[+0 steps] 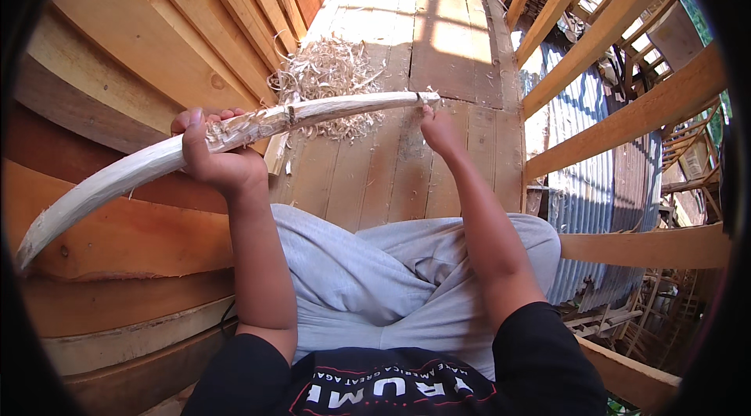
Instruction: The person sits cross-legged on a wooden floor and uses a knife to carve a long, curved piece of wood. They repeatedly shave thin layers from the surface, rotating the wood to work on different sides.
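Observation:
A long, pale, peeled wooden pole (344, 107) crosses in front of me, from the lower left to the middle of the floor; it looks bowed. Loose curls and rough shreds cling to its middle, and dark marks ring it in places. My left hand (217, 152) is closed around the pole from below, with the thumb up on the near side. At the pole's far right end, my right hand (440, 129) is closed, its thumb or a finger pressed against the tip. The rest of those fingers are partly hidden, and whether they hold anything else cannot be seen.
A heap of wood shavings (332, 76) lies on the plank floor (375, 173) just beyond the pole. Stacked boards (149, 41) lean along my left. A slatted wooden railing (626, 123) runs on the right, above corrugated metal sheets (602, 197). My crossed legs (360, 267) are below.

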### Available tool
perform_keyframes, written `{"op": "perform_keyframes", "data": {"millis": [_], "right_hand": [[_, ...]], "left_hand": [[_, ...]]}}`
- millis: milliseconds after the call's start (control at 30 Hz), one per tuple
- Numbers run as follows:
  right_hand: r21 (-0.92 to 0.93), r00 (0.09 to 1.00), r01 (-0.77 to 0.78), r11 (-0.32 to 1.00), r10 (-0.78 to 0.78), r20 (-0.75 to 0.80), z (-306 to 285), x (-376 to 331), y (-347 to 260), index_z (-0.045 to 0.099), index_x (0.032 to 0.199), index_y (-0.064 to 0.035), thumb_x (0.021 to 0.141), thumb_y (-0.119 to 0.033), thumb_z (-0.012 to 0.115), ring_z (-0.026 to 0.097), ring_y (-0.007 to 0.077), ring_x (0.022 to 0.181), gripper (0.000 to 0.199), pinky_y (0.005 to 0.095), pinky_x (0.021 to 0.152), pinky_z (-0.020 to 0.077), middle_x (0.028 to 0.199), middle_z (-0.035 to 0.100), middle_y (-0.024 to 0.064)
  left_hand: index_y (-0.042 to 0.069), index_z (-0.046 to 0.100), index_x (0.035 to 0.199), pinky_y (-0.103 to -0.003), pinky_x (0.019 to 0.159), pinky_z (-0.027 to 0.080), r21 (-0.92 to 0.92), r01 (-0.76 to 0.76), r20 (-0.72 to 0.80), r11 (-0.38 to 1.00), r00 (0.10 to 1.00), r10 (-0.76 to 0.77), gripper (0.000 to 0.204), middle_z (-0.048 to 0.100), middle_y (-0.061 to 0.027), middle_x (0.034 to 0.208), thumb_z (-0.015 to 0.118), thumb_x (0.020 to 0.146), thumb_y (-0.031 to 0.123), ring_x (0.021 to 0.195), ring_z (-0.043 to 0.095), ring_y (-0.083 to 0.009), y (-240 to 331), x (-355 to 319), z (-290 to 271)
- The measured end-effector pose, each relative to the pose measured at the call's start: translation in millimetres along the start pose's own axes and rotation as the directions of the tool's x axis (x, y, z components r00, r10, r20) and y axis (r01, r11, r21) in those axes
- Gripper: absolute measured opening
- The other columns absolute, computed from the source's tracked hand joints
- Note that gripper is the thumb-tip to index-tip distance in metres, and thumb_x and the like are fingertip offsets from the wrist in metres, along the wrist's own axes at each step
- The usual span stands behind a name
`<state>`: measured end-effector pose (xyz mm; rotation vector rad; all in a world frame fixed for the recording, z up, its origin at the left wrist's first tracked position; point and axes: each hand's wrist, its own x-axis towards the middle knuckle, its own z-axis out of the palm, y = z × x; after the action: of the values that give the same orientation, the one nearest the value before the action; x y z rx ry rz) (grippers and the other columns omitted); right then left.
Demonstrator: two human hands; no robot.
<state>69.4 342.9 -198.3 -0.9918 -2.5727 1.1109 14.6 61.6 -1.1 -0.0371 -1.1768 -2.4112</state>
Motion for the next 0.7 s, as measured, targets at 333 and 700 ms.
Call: {"op": "perform_keyframes", "data": {"millis": [333, 700], "right_hand": [[0.149, 0.906, 0.422, 0.894, -0.418, -0.058, -2.9, -73.1, -138.9, 0.061, 0.109, -0.0105, 0.087, -0.035, 0.06, 0.064, 0.0377, 0.08, 0.033, 0.0443, 0.069, 0.049, 0.082, 0.066, 0.0182], [0.205, 0.874, 0.484, 0.85, -0.479, -0.078, 20.9, -58.1, -133.9, 0.06, 0.113, -0.0059, 0.093, -0.037, 0.051, 0.063, 0.0368, 0.091, 0.038, 0.0416, 0.077, 0.0482, 0.093, 0.066, 0.0215]], "left_hand": [[0.005, 0.051, 0.099, -0.039, 0.093, 0.042, 0.183, 0.086, 0.324, 0.979, 0.935, -0.142, 0.028, 0.056, -0.0068, 0.095, 0.061, 0.089, 0.029, 0.099, 0.055, -0.0187, 28.8, -5.4, -30.8], [-0.001, 0.054, 0.1, -0.033, 0.083, 0.043, 0.912, 0.087, 0.263, 0.4, 0.624, -0.736, 0.02, 0.058, -0.0111, 0.099, 0.052, 0.083, 0.008, 0.093, 0.056, -0.0191, 130.8, -55.1, -186.1]]}}
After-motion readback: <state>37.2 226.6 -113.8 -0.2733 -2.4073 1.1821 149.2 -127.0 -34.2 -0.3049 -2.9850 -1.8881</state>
